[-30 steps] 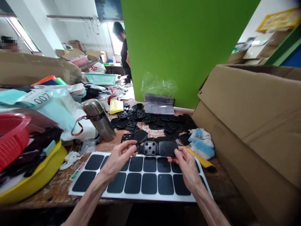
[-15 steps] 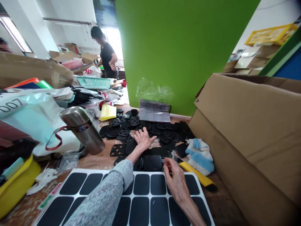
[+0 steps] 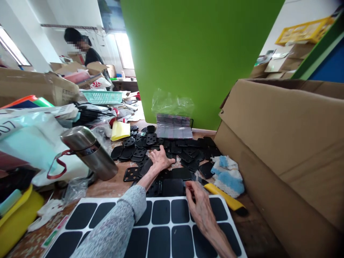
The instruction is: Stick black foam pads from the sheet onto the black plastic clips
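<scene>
While the right hand (image 3: 198, 206) is touching a black pad (image 3: 172, 187), its curled fingers are hiding their grip.
Open, the left hand (image 3: 160, 160) is searching black pieces (image 3: 188, 149) at 12 o'clock; pinch likely due.

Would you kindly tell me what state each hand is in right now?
Left hand: open, palm down on the heap of black plates.
Right hand: fingertips on a smooth black piece; whether it grips cannot be told.

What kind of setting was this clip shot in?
Probably a small workshop or packing room: a heap of identical black plastic pieces on a cluttered wooden table, a sheet of black pads, and large cardboard boxes around.
</scene>
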`<control>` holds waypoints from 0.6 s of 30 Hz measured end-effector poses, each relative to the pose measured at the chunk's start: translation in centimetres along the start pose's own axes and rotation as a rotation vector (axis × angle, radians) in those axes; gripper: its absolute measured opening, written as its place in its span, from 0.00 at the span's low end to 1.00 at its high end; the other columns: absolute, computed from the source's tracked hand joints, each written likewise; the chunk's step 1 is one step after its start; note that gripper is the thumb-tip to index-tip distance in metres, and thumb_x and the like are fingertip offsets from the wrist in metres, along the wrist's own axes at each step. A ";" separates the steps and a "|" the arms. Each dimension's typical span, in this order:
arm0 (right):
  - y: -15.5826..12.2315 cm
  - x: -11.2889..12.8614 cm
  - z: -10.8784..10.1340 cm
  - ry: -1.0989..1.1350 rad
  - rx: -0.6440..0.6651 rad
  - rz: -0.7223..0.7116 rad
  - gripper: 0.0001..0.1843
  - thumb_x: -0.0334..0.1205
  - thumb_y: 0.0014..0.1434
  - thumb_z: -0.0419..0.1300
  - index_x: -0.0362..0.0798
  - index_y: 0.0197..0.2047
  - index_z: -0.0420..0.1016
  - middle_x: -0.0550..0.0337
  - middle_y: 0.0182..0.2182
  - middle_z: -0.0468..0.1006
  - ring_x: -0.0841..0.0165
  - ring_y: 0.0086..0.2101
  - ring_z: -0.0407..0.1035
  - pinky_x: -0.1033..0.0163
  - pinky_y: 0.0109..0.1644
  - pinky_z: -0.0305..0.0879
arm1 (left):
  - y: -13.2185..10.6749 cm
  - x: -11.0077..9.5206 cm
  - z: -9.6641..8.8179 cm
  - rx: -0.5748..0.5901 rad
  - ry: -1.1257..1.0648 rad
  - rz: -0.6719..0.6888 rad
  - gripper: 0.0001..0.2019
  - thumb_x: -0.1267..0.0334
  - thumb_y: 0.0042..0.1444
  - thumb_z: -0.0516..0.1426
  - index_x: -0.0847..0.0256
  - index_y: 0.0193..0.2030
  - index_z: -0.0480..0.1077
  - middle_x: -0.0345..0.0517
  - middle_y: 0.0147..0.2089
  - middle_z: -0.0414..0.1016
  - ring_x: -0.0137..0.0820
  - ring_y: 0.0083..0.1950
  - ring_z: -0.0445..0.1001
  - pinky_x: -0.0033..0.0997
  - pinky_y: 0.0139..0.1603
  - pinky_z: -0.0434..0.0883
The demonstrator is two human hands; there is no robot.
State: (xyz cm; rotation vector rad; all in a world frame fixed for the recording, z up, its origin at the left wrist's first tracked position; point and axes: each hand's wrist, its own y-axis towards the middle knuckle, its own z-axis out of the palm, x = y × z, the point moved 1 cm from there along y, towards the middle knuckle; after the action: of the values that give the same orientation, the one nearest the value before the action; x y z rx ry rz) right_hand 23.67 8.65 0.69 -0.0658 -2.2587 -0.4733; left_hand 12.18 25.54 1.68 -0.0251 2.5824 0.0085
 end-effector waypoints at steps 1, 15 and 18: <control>0.0 0.0 0.0 0.000 -0.005 -0.003 0.09 0.33 0.59 0.47 0.48 0.38 0.68 0.56 0.33 0.74 0.64 0.35 0.70 0.61 0.39 0.65 | 0.0 0.0 -0.2 0.009 -0.035 -0.001 0.36 0.58 0.34 0.65 0.64 0.51 0.56 0.61 0.53 0.60 0.55 0.58 0.55 0.51 0.53 0.53; 1.0 1.5 -1.4 0.517 -0.014 0.230 0.20 0.46 0.60 0.49 0.45 0.52 0.63 0.51 0.42 0.73 0.62 0.40 0.71 0.56 0.43 0.68 | -6.9 0.5 -5.7 0.454 -1.029 0.002 0.16 0.61 0.46 0.61 0.60 0.42 0.65 0.39 0.33 0.70 0.22 0.29 0.67 0.22 0.29 0.64; 0.7 3.9 -1.4 0.671 0.109 0.211 0.16 0.46 0.62 0.48 0.45 0.46 0.66 0.55 0.36 0.76 0.64 0.35 0.72 0.59 0.39 0.70 | -11.1 0.7 -6.6 0.470 -1.170 -0.032 0.17 0.58 0.48 0.60 0.58 0.44 0.64 0.39 0.36 0.69 0.22 0.33 0.67 0.22 0.34 0.65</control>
State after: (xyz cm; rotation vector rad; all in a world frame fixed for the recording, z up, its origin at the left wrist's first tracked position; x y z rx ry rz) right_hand 22.18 8.37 4.65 -0.0760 -1.5925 -0.2119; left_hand 8.33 14.35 6.87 0.0882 1.3679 -0.4533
